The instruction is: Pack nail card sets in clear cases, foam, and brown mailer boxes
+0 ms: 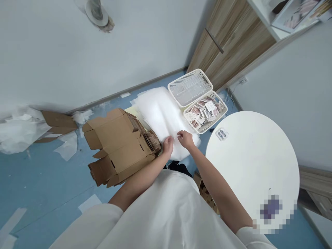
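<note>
A thick stack of white, translucent packing sheets (pixel 160 107) lies in front of me. At its near left side, my left hand (pixel 168 146) is closed, fingertips pinched on the sheet. A short gap to the right, my right hand (pixel 185 139) has its fingers curled together over the same stack; how much of the sheet is between them is hard to make out. Left of the stack lies a pile of flattened brown cardboard boxes (pixel 124 138), close by my left wrist. Beyond my right hand, a white basket (pixel 223 113) holds many small printed packs.
A second white basket (pixel 169 86) with clear plastic trays stands behind. On the right, a round white table (pixel 254 152) carries a small clear pack (pixel 222 134) and a blurred purple item. Packing scraps (pixel 20 131) and an open carton (pixel 58 124) lie on the blue floor.
</note>
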Demonstrator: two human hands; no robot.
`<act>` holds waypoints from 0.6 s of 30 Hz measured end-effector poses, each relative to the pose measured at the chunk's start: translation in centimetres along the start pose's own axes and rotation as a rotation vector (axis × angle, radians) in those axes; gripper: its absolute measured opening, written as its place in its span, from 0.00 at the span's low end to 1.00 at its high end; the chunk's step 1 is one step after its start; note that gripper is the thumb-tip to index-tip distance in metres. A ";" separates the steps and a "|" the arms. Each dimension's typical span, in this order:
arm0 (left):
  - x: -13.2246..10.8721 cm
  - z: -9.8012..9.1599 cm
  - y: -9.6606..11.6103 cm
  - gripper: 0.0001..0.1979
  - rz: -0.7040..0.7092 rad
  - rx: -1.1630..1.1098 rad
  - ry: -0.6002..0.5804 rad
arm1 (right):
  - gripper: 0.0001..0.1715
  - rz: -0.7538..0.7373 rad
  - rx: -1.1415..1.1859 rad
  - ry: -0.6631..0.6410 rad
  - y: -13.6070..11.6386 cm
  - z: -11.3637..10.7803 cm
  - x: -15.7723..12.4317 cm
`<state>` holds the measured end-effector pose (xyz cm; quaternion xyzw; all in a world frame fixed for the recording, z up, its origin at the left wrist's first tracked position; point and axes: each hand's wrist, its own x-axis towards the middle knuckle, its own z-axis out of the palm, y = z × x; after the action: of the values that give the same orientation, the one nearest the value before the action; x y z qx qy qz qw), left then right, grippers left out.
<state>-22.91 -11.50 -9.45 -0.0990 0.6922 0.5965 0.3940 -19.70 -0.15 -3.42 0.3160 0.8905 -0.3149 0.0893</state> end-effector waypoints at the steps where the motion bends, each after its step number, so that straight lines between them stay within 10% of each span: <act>1: -0.2 0.1 0.1 0.17 0.001 0.025 0.015 | 0.16 0.003 -0.062 0.046 -0.1 -0.3 0.0; 15: -2.9 2.6 1.1 0.25 0.134 0.305 0.038 | 0.26 -0.170 -0.400 -0.098 -0.7 -2.8 -2.9; 18: -3.0 3.3 1.2 0.25 0.180 0.348 0.033 | 0.28 -0.082 -0.346 0.057 0.5 -3.4 -4.3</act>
<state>-20.24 -9.21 -6.44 0.0234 0.7974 0.4988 0.3388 -15.88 0.07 0.53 0.2683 0.9456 -0.1514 0.1041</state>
